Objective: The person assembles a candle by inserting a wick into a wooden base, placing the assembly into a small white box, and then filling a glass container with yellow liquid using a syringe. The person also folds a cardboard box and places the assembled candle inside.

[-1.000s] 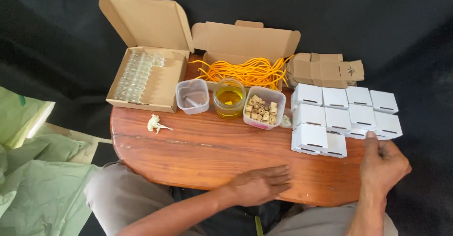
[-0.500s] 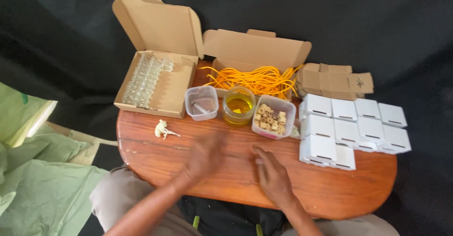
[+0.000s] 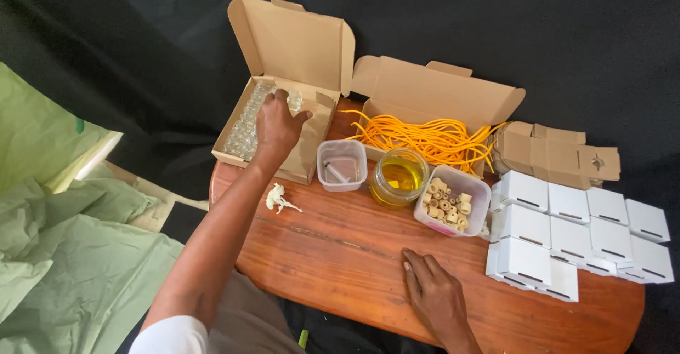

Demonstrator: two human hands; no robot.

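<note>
A small clear glass bottle [image 3: 295,99] is held at the fingertips of the left hand [image 3: 278,129], at about 1 o'clock from the middle of that hand; the grip is pinched on it, just above the open cardboard box [image 3: 312,141]. In this box, at 9 o'clock from the hand, more clear bottles [image 3: 244,127] lie in rows. The lid of the box stands open behind.

The right hand [image 3: 435,297] lies flat on the wooden table [image 3: 340,248], fingers together and stretched, holding nothing.

At 6 o'clock from the left hand a small pale object [image 3: 278,198] lies on the table. At 4 o'clock from it stands a clear plastic tub [image 3: 341,164], then a glass jar with yellow liquid [image 3: 399,177], then a tub of small beige pieces [image 3: 452,200]. Behind these, a second open box [image 3: 433,98] holds orange cords [image 3: 425,140]. At the right side of the table are folded brown cartons [image 3: 556,154] and a group of small white boxes [image 3: 577,230]. Green cloth [image 3: 64,255] lies at the left of the table.
</note>
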